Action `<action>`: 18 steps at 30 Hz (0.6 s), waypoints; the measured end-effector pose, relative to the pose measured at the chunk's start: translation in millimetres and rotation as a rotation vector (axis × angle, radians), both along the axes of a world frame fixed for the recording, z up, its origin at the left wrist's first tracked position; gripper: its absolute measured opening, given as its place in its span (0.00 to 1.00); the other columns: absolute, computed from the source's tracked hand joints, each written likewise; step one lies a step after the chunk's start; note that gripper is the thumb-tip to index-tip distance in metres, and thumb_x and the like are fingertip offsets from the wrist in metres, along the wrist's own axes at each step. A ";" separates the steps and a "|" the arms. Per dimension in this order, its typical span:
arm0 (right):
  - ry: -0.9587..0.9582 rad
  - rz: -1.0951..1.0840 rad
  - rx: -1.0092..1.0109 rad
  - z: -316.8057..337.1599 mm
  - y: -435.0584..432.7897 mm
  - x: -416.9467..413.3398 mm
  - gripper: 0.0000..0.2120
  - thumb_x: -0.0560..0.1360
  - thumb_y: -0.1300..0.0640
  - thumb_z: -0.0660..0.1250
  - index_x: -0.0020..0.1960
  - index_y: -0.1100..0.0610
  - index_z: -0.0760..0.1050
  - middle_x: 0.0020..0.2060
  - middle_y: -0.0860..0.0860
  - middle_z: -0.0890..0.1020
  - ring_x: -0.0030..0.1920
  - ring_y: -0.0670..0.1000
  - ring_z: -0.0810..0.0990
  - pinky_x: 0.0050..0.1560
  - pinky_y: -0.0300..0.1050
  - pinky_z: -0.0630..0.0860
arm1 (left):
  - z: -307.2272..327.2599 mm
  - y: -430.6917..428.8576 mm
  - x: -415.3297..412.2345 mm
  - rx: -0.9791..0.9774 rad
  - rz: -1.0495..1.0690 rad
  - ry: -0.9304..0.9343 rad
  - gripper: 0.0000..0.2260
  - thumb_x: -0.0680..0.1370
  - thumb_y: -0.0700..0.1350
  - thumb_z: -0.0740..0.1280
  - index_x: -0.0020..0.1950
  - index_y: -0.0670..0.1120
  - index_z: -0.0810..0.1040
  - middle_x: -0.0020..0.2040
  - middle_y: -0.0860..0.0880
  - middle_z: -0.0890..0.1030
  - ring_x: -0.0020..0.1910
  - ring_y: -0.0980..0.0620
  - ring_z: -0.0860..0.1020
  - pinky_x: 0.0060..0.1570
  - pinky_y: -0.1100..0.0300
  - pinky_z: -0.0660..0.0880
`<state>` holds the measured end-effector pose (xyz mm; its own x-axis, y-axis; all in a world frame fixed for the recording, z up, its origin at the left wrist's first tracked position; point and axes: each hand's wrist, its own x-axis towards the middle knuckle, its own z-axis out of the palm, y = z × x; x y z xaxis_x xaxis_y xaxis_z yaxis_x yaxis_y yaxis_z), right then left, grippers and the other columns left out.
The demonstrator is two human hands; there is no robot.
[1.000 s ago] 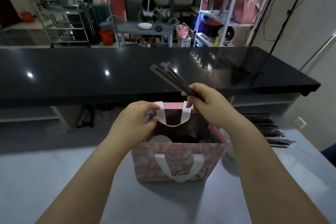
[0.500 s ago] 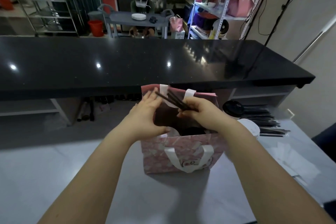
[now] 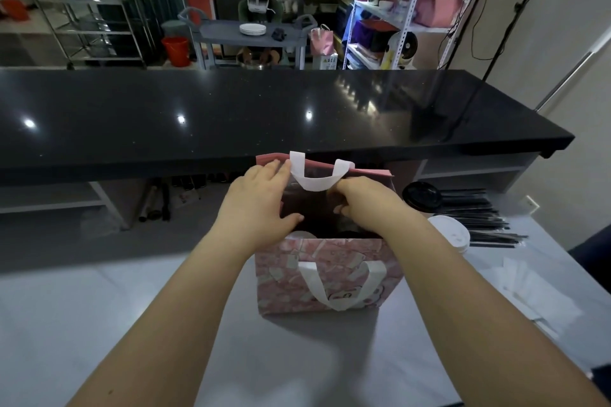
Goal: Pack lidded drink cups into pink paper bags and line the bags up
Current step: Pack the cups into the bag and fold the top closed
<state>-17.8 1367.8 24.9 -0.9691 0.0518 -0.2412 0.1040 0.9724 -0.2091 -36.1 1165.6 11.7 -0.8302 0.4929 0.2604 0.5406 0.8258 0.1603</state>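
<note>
Your left hand [image 3: 261,205] lies relaxed with the fingers nearly straight. They press on the far wall of the pink paper bag [image 3: 327,277] beside the far handle [image 3: 317,175], and the thumb rests at the rim. Your right hand [image 3: 367,205] reaches into the bag mouth with curled fingers. The bag interior is dark, so it cannot be told whether that hand holds anything.

The bag stands upright on the pale table [image 3: 99,324], directly in front of you, with its mouth up. A broad face is turned toward you, and the long axis of the mouth runs left to right. The near handle [image 3: 340,287] hangs down over the front face. A pale lid edge [image 3: 299,235] shows at the near left corner of the mouth.

Expect thin, light paper walls that crease easily. The load probably sits low and is likely to spill if tipped. Lift by both handles together or support the base, and keep the bag vertical.

Just right of the bag stand a black-lidded cup [image 3: 421,200] and a white-lidded cup [image 3: 449,235], with black straws [image 3: 479,218] beyond them.
</note>
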 end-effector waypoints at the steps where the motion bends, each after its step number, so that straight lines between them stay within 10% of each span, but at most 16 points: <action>1: 0.061 0.032 0.005 1.6 2.0 5.3 0.16 0.77 0.58 0.67 0.63 0.49 0.75 0.56 0.49 0.81 0.55 0.53 0.79 0.56 0.48 0.76 | 2.4 3.0 1.1 -0.016 0.014 0.020 0.40 0.74 0.61 0.68 0.79 0.49 0.54 0.77 0.49 0.62 0.74 0.47 0.61 0.70 0.48 0.62; 18: 0.351 0.095 -0.126 55.1 108.7 60.5 0.12 0.74 0.59 0.66 0.55 0.46 0.77 0.45 0.44 0.81 0.46 0.48 0.79 0.47 0.49 0.79 | 46.1 136.2 45.0 -0.022 0.007 0.156 0.20 0.77 0.51 0.61 0.69 0.54 0.73 0.62 0.52 0.75 0.62 0.48 0.70 0.57 0.51 0.66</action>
<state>42.7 1476.5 80.1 -0.9929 -0.0511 0.1074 -0.0845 0.9385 -0.3346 8.9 1301.7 57.7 -0.7839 0.4941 0.3759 0.5518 0.8320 0.0571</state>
